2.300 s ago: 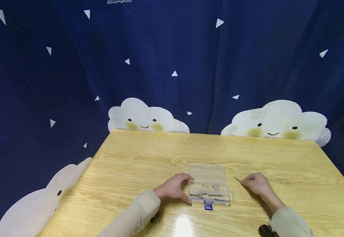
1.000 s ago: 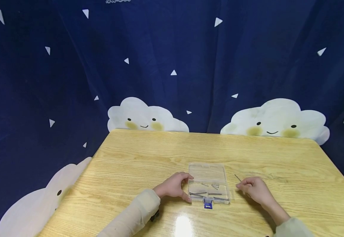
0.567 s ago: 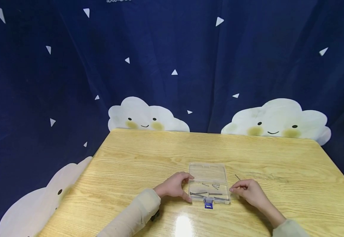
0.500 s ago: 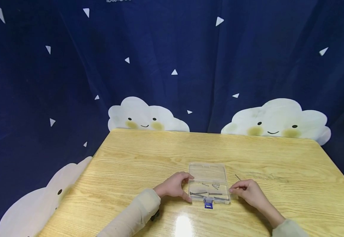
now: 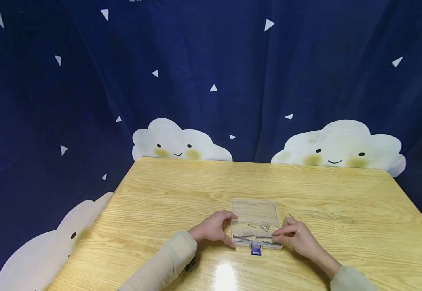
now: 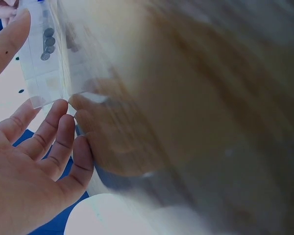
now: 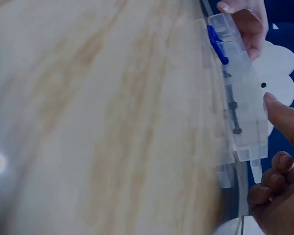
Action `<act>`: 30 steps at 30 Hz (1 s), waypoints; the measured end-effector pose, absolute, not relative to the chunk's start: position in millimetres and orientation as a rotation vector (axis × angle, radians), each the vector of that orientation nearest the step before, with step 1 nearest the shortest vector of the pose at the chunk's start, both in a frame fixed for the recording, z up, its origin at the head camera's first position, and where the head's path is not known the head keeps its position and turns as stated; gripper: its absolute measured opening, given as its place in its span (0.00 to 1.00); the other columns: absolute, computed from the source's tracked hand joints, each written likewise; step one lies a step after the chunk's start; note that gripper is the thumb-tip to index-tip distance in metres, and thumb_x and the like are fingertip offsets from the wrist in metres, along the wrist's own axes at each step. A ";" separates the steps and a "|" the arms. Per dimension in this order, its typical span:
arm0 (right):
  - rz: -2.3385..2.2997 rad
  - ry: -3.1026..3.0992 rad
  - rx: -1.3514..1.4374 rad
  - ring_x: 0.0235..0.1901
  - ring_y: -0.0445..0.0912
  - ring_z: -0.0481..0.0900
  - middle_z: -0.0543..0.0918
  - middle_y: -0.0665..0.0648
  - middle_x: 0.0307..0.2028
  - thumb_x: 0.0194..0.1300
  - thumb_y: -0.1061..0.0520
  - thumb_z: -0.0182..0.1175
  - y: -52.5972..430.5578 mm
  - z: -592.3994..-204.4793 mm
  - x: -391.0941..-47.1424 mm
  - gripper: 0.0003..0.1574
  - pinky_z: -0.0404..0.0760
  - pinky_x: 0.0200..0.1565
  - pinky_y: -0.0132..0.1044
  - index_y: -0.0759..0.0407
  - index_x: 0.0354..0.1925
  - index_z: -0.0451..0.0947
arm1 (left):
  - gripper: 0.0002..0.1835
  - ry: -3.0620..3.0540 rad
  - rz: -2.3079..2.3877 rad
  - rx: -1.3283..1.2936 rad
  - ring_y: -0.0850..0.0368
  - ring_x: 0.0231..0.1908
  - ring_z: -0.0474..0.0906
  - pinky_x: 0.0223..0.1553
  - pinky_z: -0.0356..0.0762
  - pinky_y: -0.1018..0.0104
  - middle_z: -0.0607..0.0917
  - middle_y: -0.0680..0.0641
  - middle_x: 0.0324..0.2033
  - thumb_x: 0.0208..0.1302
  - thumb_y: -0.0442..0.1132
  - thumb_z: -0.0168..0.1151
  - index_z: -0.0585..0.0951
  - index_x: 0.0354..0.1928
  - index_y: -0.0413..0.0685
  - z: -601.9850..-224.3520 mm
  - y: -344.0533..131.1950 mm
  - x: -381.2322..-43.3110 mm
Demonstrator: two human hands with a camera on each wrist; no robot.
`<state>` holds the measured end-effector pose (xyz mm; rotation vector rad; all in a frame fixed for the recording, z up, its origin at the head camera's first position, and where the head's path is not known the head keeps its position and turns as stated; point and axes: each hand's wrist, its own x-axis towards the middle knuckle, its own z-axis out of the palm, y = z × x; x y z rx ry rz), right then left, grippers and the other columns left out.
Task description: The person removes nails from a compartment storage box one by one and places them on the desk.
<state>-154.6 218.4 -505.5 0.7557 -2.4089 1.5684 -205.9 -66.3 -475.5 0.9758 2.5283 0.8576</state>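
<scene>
Now right hand (image 5: 298,239) reaches over clear box (image 5: 253,211), earlier just beside it.

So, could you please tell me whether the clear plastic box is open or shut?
The clear plastic box is open: its lid is swung back, beyond the nails.

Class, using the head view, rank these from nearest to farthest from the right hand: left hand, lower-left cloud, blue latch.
1. Blue latch: on the near edge of the box, just left of the right hand.
2. Left hand: at the box's left side.
3. Lower-left cloud: on the curtain, left of the table.
</scene>
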 end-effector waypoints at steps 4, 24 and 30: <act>1.506 -2.370 0.866 0.26 0.42 0.60 0.60 0.53 0.22 0.39 0.68 0.70 215.8 -510.5 -158.5 0.09 0.61 0.25 0.34 0.63 0.26 0.84 | 0.40 2.524 0.861 0.985 0.61 0.35 0.67 0.38 0.66 0.73 0.73 0.54 0.34 0.35 0.47 0.78 0.73 0.54 0.43 -475.7 -66.7 -206.1; 1.146 -2.532 1.161 0.33 0.37 0.52 0.55 0.46 0.27 0.44 0.60 0.70 211.9 -500.5 -170.3 0.11 0.53 0.31 0.33 0.54 0.32 0.86 | 0.40 2.528 0.847 0.968 0.60 0.34 0.67 0.37 0.65 0.73 0.73 0.53 0.34 0.36 0.46 0.78 0.73 0.55 0.42 -471.8 -66.3 -205.4; 1.047 -2.574 1.143 0.32 0.37 0.52 0.54 0.44 0.27 0.42 0.60 0.70 210.3 -497.5 -168.8 0.12 0.54 0.31 0.32 0.54 0.31 0.86 | 0.40 2.523 0.854 0.978 0.61 0.34 0.66 0.37 0.66 0.73 0.73 0.53 0.34 0.36 0.45 0.78 0.73 0.55 0.42 -471.7 -66.4 -204.9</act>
